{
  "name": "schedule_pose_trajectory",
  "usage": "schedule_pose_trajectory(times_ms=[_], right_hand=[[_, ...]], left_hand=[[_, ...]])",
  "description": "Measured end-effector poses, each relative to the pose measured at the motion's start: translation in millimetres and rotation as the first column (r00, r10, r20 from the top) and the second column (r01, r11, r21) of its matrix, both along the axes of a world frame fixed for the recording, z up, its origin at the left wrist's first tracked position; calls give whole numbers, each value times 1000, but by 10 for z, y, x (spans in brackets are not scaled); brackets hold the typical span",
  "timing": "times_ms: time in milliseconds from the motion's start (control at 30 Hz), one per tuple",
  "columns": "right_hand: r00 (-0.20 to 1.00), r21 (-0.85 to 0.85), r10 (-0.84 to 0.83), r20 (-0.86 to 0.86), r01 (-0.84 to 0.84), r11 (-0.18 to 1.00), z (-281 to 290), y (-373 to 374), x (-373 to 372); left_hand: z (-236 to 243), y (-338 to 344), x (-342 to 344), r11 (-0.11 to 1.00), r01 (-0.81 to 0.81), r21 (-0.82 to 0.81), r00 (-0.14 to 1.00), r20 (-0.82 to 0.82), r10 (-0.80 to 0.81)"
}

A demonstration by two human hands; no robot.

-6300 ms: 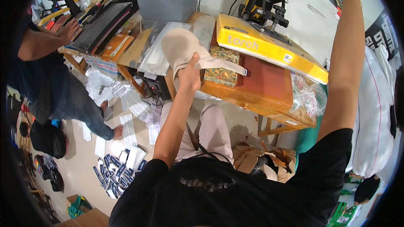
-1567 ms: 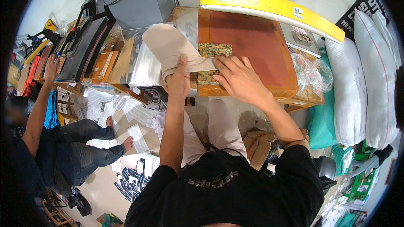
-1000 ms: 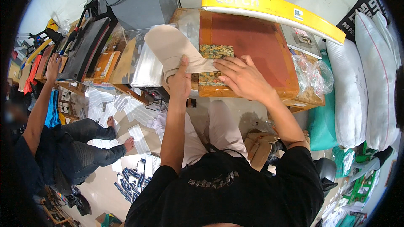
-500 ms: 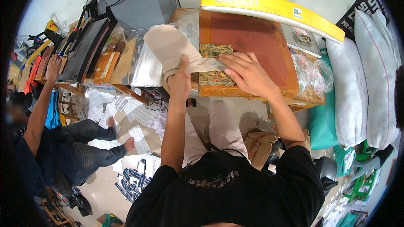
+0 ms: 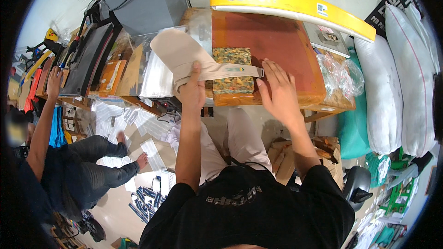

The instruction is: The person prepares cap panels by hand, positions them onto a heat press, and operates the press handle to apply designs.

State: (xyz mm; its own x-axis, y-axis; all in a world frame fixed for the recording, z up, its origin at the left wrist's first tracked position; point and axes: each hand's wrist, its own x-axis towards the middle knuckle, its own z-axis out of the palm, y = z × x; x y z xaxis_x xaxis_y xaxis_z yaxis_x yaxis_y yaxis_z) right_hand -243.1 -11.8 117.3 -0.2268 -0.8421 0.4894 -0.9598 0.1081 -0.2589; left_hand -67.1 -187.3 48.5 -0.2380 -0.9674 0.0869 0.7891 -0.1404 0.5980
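Far to the left of the block (image 5: 232, 86), a co-worker's hand (image 5: 54, 80) rested beside a black press (image 5: 87, 60). Nearer to the block, also on its left, lay clear sheets (image 5: 154, 80). The cap (image 5: 177, 50) was just left of the block, its brim turned to the far left, perhaps because the body of the cap was too bulky to lie flat there.

The left hand (image 5: 192, 93) was at the near left of the block. Its grip pinched the cap, the thumb on top and the other fingers hidden below, probably to make the cap steady and the strap straight. This strap (image 5: 244, 70) went across the block, with a small print on it and a buckle (image 5: 262, 72) past the block's right edge. It seemed that the block served as a raised, flat support for it.

The red pad (image 5: 286, 50) was under the block and extended to its right. Right of the block, the right hand (image 5: 280, 94) had its grip spread, thumb and fingers apart around the buckle, maybe for guiding it; I could not tell if they touched it. Farther right of the block were a plastic bag (image 5: 344, 76) on the tabletop (image 5: 336, 102) and white sacks (image 5: 378, 92).
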Motion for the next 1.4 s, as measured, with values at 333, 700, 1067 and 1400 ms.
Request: schedule_pose_trajectory(times_ms=[333,700,1067,1400], right_hand=[[999,-22,-29,30,29,999,-84,-220,425],[997,-12,-60,40,60,998,-177,-297,490],[993,-17,-93,76,95,995,-204,-298,520],[994,-73,-78,70,83,994,-111,-212,414]], left_hand=[[-4,-13,26,999,6,33,999,35,-7],[-9,-4,4,999,-33,32,995,94,30],[-61,-58,25,999,4,-46,982,186,5],[26,-8,24,998,-8,-63,975,220,22]])
